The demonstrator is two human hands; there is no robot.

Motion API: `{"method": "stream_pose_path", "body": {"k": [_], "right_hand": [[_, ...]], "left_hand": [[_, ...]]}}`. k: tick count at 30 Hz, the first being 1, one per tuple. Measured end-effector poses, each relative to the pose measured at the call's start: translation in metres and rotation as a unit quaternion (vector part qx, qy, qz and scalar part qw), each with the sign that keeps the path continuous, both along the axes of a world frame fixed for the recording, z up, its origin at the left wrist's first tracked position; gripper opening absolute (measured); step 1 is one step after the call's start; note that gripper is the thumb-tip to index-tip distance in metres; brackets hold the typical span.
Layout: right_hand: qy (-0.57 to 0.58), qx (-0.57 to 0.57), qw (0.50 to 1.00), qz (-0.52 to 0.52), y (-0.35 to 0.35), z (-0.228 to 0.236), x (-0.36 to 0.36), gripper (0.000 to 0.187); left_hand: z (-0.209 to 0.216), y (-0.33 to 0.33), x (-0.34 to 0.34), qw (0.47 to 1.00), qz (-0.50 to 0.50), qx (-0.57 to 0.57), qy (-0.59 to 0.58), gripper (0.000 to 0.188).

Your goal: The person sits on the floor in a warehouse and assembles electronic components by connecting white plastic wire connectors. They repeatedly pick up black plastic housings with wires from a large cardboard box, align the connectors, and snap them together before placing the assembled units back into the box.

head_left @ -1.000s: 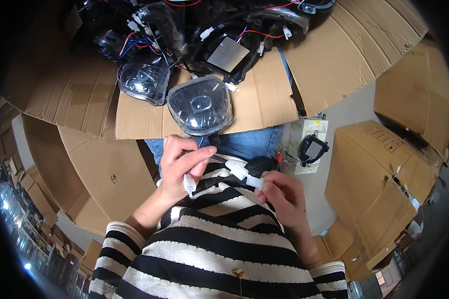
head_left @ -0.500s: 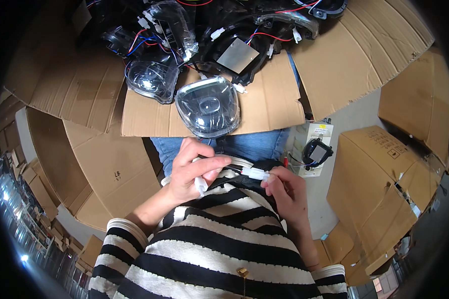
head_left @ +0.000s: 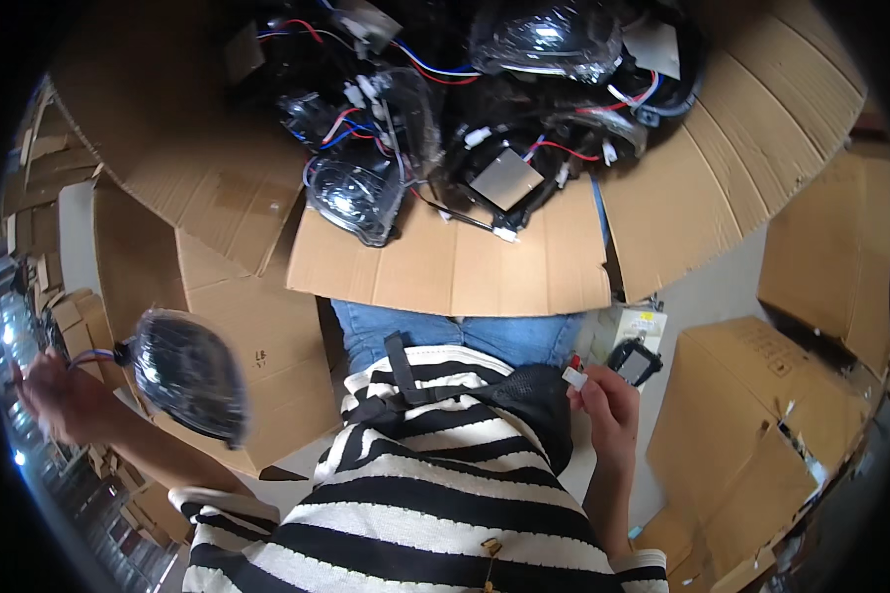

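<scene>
The round, clear-lensed headlamp with a dark housing point(head_left: 190, 374) hung out at the person's far left, low beside the brown cardboard boxes point(head_left: 257, 326), carried by its thin wires in the left hand point(head_left: 55, 395), whose fingers were closed around those wires. The lamp's lens faced roughly toward the camera, its body dangling just right of that hand and well apart from the right hand point(head_left: 603, 405), so the left hand was plainly the nearer. The right hand sat by the striped shirt's hem, pinching a small white connector with a red end point(head_left: 573, 377) between fingertips. Ahead, on the flattened corrugated cardboard sheet point(head_left: 455, 262), lay a heap of glossy black headlamp units with red, blue and white wiring point(head_left: 465, 128), smooth plastic against the matte board.
</scene>
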State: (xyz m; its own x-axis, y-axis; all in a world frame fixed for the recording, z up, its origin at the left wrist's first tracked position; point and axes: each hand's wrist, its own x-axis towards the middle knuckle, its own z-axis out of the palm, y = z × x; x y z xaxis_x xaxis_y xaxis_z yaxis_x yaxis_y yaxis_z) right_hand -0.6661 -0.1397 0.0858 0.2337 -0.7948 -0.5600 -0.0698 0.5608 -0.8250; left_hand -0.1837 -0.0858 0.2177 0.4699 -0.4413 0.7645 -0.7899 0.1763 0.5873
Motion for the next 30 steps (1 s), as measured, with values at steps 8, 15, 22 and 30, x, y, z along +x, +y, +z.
{"method": "stream_pose_path", "body": {"k": [8,15,22,30], "right_hand": [[0.023,-0.017,0.998,0.052,-0.004,-0.003,0.013,0.017],[0.037,-0.016,0.997,0.066,-0.005,-0.011,0.012,0.017],[0.045,-0.035,0.993,0.104,-0.013,-0.008,0.031,0.015],[0.062,-0.047,0.992,0.096,-0.011,-0.012,0.031,0.013]], "left_hand": [[-0.147,0.041,0.107,0.908,0.122,0.401,-0.018,0.024],[-0.19,0.056,0.075,0.885,0.175,0.427,0.062,0.028],[-0.164,-0.075,-0.109,0.884,-0.078,0.46,0.022,0.04],[-0.227,-0.1,-0.123,0.842,-0.081,0.532,0.034,0.035]]}}
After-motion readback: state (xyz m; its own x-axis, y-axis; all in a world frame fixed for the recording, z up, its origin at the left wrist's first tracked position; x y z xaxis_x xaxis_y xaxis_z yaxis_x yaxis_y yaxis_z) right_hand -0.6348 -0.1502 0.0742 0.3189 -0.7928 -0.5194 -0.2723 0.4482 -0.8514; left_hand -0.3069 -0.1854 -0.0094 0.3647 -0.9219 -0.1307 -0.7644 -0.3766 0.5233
